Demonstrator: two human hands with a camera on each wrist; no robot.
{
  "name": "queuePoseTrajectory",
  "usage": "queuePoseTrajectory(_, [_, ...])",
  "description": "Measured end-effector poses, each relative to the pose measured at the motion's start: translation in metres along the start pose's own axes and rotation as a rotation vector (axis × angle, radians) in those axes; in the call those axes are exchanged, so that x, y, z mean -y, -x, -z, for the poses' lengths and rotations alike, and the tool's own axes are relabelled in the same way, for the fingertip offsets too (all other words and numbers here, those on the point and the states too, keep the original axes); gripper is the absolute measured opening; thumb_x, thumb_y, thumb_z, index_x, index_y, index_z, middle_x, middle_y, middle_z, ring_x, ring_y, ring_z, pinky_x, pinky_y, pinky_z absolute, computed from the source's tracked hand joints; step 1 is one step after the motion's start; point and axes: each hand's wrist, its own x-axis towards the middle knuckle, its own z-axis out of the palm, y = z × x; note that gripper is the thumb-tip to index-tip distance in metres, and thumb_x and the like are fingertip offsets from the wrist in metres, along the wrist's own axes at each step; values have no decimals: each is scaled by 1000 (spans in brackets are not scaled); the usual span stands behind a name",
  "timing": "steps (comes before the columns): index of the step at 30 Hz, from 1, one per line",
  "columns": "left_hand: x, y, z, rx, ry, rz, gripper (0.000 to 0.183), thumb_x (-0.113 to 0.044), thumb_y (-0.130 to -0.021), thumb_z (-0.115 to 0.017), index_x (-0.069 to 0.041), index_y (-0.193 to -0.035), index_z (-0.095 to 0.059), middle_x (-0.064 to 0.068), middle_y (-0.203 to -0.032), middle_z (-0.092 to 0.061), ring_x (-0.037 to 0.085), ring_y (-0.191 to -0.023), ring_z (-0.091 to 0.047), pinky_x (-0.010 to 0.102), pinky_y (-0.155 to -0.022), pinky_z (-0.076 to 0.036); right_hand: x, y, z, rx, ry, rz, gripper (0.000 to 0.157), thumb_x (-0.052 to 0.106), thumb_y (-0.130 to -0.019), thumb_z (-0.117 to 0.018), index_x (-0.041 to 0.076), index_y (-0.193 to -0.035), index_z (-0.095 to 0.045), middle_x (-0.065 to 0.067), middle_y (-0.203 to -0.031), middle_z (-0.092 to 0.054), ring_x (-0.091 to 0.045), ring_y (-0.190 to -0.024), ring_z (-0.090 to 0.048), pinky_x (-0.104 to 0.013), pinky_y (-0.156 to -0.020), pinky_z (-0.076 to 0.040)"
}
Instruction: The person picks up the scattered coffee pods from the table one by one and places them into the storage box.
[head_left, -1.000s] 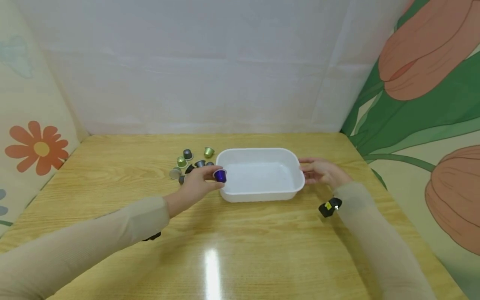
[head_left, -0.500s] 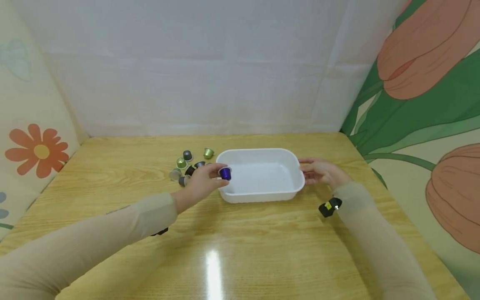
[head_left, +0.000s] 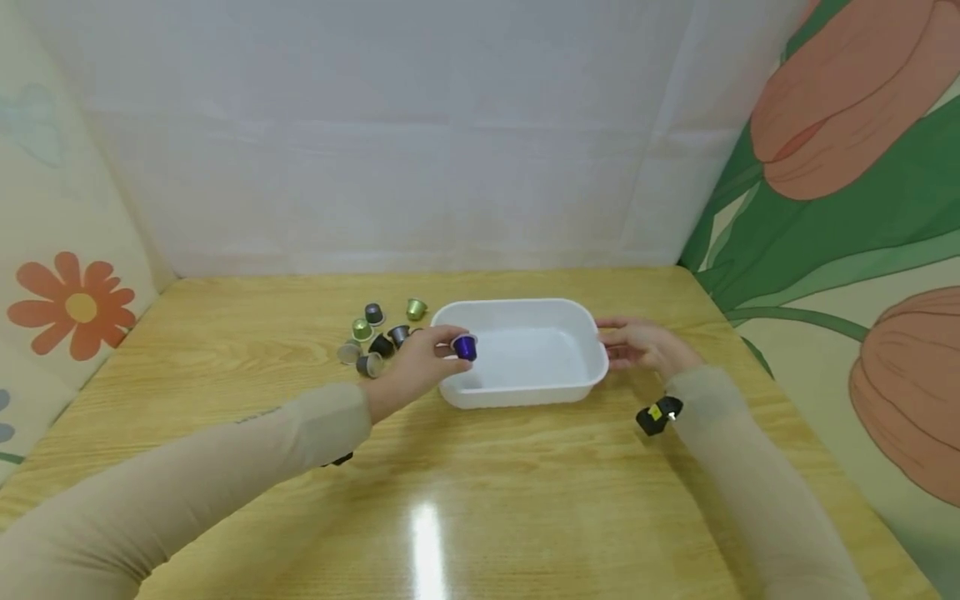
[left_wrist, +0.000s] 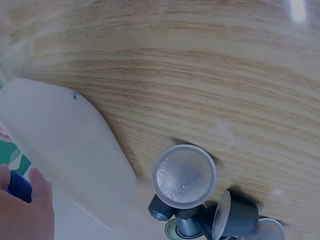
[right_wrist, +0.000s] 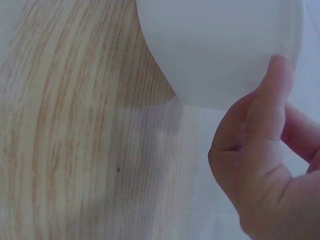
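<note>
Pointing narrow end down, long axis near upright, the glossy purple capsule (head_left: 466, 347) sits pinched in your left hand (head_left: 417, 362).

The left hand (head_left: 417, 364) hides a bit of the white tub (head_left: 525, 397). In the left wrist view, the tub's blue mark (left_wrist: 75, 95) is too tiny to read.

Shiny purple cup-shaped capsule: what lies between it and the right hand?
Most of the white, rounded rectangular tub; the head view shows this.

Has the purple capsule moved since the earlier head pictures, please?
Yes, in the head view the purple capsule has shifted right, farther past the left rim of the white tray.
</note>
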Motion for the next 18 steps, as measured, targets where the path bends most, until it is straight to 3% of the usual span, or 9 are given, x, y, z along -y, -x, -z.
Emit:
queuePoseTrajectory(10, [6,-12,-8,-28,5,-52,44,7,-86,-69,12,-126,-54,27,-126,-57,39,-116,-58,35,-93,-52,-1,-1,0,6,0,3,57,0,-101,-43,-3,-152,-17,-1,-86,-61,-12,-77,-60,-25,-68,-57])
queuePoseTrajectory(18, [4,-17,-16,-2,-19,-74,43,8,-85,-69,13,-124,-55,27,-124,-58,39,-115,-58,35,-93,-52,0,-3,-1,-10,-29,-19,60,0,-101,-46,0,-153,-16,-2,-85,-60,-12,-76,-61,-26,-68,-57])
